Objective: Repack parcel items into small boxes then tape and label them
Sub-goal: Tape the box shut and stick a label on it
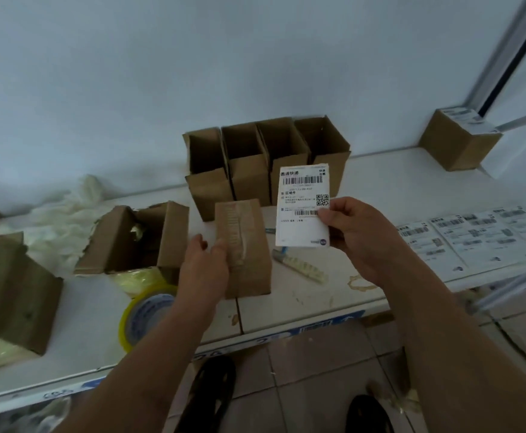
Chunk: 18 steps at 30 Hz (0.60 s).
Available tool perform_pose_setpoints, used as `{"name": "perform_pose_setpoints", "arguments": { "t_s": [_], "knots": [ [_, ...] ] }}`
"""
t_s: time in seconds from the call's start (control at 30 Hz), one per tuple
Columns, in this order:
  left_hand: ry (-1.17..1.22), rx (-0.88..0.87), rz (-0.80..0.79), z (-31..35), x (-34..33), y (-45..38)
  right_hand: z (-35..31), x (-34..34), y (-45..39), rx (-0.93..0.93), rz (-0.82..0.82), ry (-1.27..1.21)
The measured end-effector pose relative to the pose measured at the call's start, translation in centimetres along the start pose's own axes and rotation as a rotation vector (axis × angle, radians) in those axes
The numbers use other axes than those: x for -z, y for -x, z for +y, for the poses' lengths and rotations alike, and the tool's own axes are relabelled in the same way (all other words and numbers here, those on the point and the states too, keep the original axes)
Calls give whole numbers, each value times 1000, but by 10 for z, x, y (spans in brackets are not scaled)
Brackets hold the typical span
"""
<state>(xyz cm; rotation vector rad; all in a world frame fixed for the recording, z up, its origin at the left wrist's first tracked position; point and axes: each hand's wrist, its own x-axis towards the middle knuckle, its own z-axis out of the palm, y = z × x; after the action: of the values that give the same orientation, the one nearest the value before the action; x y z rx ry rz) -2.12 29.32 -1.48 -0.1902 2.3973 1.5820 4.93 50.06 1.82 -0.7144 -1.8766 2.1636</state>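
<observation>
R hand (354, 232) pinches a shipping label (302, 206) by its right edge, held up just right of the taped box (246, 248); L hand (205, 264) grips that box's left side on the white table (302, 304). Behind the box, four open cartons (265, 160); tape roll (144, 317) to its front-left, label sheets (471, 235) far right.
</observation>
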Motion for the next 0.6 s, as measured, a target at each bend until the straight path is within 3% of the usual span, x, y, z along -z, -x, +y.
{"name": "perform_pose_setpoints", "arguments": {
  "t_s": [0.27,0.6],
  "knots": [
    [-11,-3,-208,-6,0,-1,9,-46,-1,13,-81,91],
    [205,149,-263,-9,-6,0,17,-58,-3,48,-34,316]
  ]
}}
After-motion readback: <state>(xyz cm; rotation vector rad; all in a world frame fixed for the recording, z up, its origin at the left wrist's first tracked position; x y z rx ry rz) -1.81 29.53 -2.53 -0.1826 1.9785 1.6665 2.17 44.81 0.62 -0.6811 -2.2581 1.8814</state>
